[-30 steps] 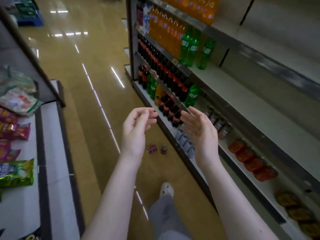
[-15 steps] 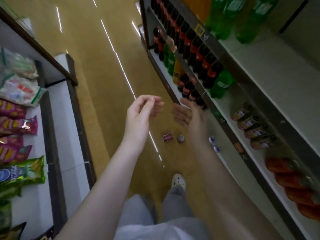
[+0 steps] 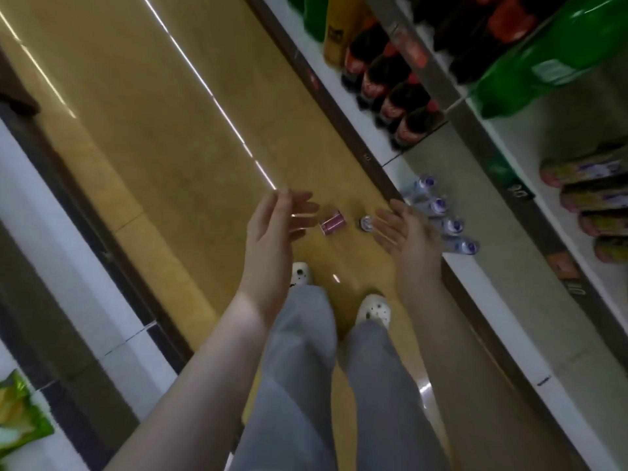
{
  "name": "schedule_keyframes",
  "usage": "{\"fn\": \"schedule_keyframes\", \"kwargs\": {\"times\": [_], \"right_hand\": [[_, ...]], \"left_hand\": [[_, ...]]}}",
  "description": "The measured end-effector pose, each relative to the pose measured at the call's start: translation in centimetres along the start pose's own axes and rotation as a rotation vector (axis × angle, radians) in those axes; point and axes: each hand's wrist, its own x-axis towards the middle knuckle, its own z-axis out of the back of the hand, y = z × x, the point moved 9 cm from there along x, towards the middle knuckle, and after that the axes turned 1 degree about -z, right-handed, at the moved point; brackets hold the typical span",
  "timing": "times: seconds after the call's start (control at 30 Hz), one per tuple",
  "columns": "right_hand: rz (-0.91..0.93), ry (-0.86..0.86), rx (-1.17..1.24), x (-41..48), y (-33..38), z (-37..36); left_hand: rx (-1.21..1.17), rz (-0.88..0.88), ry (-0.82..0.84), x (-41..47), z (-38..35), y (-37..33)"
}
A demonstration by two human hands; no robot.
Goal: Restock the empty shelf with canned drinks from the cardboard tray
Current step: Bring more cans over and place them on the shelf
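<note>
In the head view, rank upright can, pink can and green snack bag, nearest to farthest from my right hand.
1. Upright can, floor, at right hand fingertips.
2. Pink can, lying just left of it.
3. Green snack bag, far lower left.

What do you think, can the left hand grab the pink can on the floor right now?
Probably yes, after bending down. The left hand is open and empty, and nothing blocks the way to the pink can, lying on the floor ahead of the shoes.
</note>
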Motion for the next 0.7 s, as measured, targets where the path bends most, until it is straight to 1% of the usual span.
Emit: {"fn": "schedule_keyframes", "kwargs": {"times": [0.13, 0.27, 0.4, 0.47, 0.53, 0.63, 0.7], "right_hand": [[0.002, -0.083, -0.105, 6.4, -4.2, 0.0], [0.039, -0.112, -0.247, 13.8, -8.3, 1.1], [0.102, -0.122, -0.369, 21.3, -13.1, 2.6], [0.133, -0.114, -0.454, 24.7, -15.7, 3.3], [0.154, -0.1, -0.553, 27.8, -18.0, 4.0], [0.185, -0.112, -0.679, 32.5, -20.6, 5.1], [0.189, -0.114, -0.766, 35.2, -22.0, 5.6]], "left_hand": [[0.107, 0.014, 0.007, 8.3, -0.7, 5.4], [0.279, 0.062, 0.122, 14.7, -2.3, 14.5], [0.269, 0.195, 0.149, 19.0, -3.4, 23.8], [0.249, 0.23, 0.163, 20.9, -4.3, 27.5], [0.257, 0.23, 0.18, 22.8, -5.2, 30.6], [0.367, 0.226, 0.198, 26.0, -6.4, 35.4], [0.472, 0.18, 0.145, 28.2, -6.3, 37.8]]}}
